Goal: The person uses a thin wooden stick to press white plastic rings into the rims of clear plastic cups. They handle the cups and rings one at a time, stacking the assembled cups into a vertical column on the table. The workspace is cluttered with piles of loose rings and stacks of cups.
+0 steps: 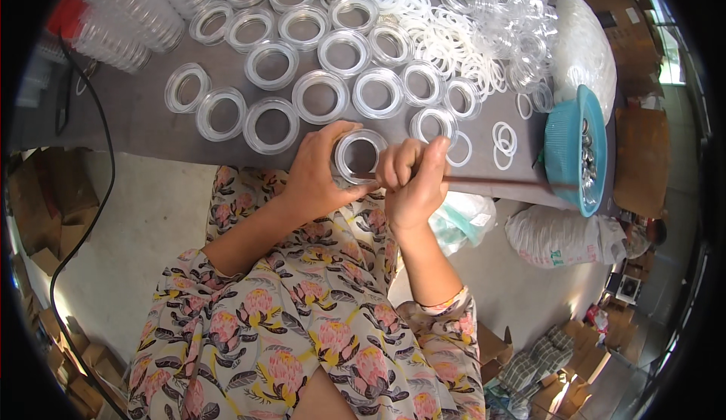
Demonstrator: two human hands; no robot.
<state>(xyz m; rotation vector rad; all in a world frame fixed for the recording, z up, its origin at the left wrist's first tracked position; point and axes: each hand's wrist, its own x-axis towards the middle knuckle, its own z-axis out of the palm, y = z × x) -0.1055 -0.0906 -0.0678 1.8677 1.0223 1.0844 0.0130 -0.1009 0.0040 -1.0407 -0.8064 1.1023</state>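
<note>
At the table's near edge my left hand [314,169] curls around a clear round plastic ring-shaped piece [339,155], thumb and fingers on its sides. My right hand [414,182] is a closed fist gripping a thin reddish-brown stick [364,176]. The stick's tip lies over the near rim of that piece. A long line of similar colour runs out from the fist's other side to the right, blurred. Beyond my hands stand several similar clear ring pieces [320,96] in loose rows. Loose white sealing rings [504,146] lie to the right.
White rings [442,46] and clear plastic parts [499,4] are heaped at the back. Stacked clear containers [125,12] stand at the far left, near a black cable [112,155]. A blue basket [558,144] with small metallic pieces sits at the right edge, above a white sack [563,237].
</note>
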